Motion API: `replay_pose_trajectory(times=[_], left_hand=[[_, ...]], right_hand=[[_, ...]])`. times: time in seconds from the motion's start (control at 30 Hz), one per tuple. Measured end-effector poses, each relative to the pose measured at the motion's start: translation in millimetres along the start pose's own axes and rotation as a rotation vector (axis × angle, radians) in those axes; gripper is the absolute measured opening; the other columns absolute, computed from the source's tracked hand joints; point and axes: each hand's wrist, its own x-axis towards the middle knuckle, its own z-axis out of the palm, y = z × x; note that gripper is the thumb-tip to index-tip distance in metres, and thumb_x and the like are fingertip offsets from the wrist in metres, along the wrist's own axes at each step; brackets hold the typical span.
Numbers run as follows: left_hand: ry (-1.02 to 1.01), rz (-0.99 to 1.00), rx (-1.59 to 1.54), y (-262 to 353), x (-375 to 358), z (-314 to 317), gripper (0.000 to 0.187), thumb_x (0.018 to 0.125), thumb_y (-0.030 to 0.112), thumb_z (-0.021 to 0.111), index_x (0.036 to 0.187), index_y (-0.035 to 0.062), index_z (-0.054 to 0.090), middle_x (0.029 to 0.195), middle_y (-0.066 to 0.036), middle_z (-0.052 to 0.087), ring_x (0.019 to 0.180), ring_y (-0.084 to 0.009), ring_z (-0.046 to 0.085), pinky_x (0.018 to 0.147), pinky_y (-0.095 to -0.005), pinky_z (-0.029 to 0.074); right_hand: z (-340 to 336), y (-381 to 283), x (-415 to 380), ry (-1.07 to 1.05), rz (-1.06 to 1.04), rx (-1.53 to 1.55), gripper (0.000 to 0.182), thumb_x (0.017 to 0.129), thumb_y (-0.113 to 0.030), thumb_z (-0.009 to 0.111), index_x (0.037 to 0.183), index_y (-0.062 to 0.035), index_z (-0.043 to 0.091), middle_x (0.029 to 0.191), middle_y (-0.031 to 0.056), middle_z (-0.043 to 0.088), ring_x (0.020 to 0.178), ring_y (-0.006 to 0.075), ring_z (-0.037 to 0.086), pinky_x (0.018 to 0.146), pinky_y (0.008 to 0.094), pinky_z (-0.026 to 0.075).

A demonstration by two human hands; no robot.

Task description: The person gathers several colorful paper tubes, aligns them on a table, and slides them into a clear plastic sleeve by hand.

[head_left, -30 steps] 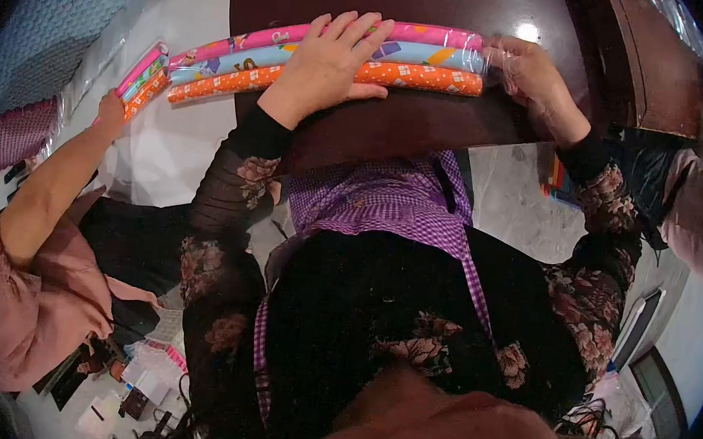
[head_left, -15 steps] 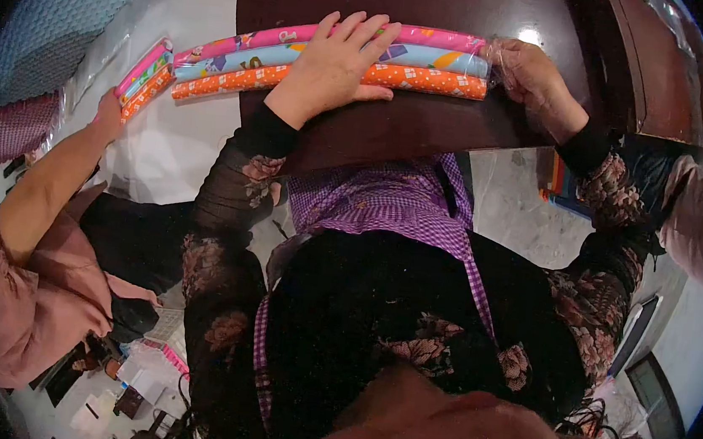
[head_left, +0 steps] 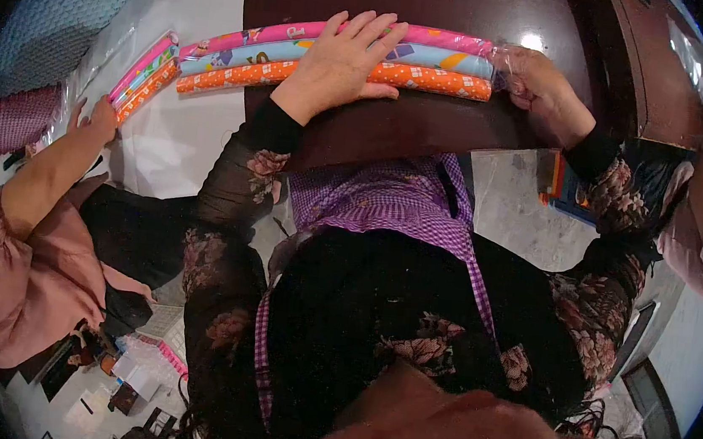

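Note:
Three long patterned paper rolls lie side by side across the table: a pink roll [head_left: 449,41], a light blue roll [head_left: 422,59] and an orange roll with white marks [head_left: 441,82]. My left hand [head_left: 340,70] rests flat across them, its fingers spread and the thumb toward the orange roll. At the rolls' right end, clear plastic film [head_left: 506,61] sticks out past them. Bent fingers of my right hand [head_left: 546,90] are closed on this film, partly covered by it.
To the left, a co-worker's hand [head_left: 101,117] touches another bundle of rolls [head_left: 147,77] on a white surface [head_left: 191,132]. My rolls lie partly on the dark table [head_left: 445,123]. Blue textured material [head_left: 66,23] is at the upper left; a brown box-like piece [head_left: 664,89] at the right.
The co-worker's hand at the left has loosened, its fingers now lifted apart. An arm has come into view at the far right edge. My hands and the rolls keep nearly the same pose.

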Motion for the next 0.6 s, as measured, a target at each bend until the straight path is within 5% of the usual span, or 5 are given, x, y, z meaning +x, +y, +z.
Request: replay_pose_trajectory(times=[0.23,0.3,0.6], left_hand=[[0.029,0.020,0.015,0,1,-2,0.086,0.077,0.059,0.067,0.144,0.0109,0.041,0.142,-0.009,0.046,0.130,-0.0285,0.044,0.106,-0.0485,0.035],[0.038,0.029,0.019,0,0,-2,0.086,0.078,0.059,0.067,0.144,0.0108,0.041,0.142,-0.009,0.046,0.130,-0.0285,0.044,0.106,-0.0481,0.035],[0.023,0.000,0.007,1,0,0,0.091,0.075,0.054,0.071,0.147,0.0109,0.037,0.148,-0.010,0.041,0.134,-0.0303,0.041,0.110,-0.0466,0.031]], right_hand=[[-4,3,8,-0.077,0.010,-0.004,0.019,0.092,-0.024,0.067,0.082,-0.0108,0.058,0.055,-0.0082,0.038,0.043,0.0030,0.030,0.039,0.0213,0.023],[-5,9,15,0.009,-0.004,-0.025,0.019,0.089,-0.029,0.071,0.097,-0.0128,0.065,0.053,-0.0084,0.040,0.041,0.0042,0.033,0.037,0.0216,0.023],[-5,17,21,0.048,0.026,0.054,0.022,0.086,-0.031,0.075,0.087,-0.0118,0.065,0.057,-0.0083,0.040,0.046,0.0040,0.035,0.040,0.0222,0.026]])
